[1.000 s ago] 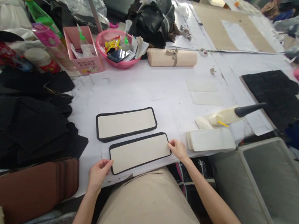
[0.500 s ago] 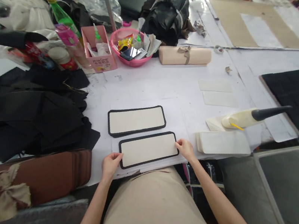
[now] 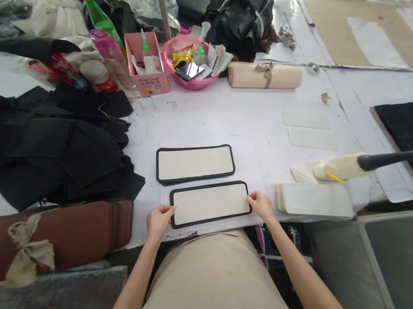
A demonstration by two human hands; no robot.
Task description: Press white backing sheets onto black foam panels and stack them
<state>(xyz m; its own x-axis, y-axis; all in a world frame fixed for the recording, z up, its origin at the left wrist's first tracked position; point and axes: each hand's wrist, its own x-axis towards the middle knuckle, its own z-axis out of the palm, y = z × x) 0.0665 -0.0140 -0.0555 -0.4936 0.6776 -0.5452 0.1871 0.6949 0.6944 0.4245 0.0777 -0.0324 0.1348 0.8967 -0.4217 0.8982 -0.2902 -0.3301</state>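
Observation:
My left hand (image 3: 159, 221) pinches the left end of a rectangular panel (image 3: 209, 204), a cream board with a black border and rounded corners. At the panel's right end, the fingers of my right hand (image 3: 260, 205) are closed on its edge. The panel lies flat, or nearly so, at the table's front edge. Just beyond it rests a similar black-edged panel (image 3: 194, 162), which looks like a small stack. To the right of my right hand sits a pile of white rectangular boards (image 3: 315, 200).
A cream bottle with a black nozzle (image 3: 338, 168) lies behind the white boards. Black cut pieces (image 3: 44, 148) and tied brown panels (image 3: 81, 231) cover the left. Farther back are a pink box (image 3: 152, 83), a pink basket (image 3: 195, 83) and a beige roll (image 3: 262, 76).
The whole scene has shifted a little to the right in the picture as the camera turned. Both hands keep their pinch on the ends of the near panel.

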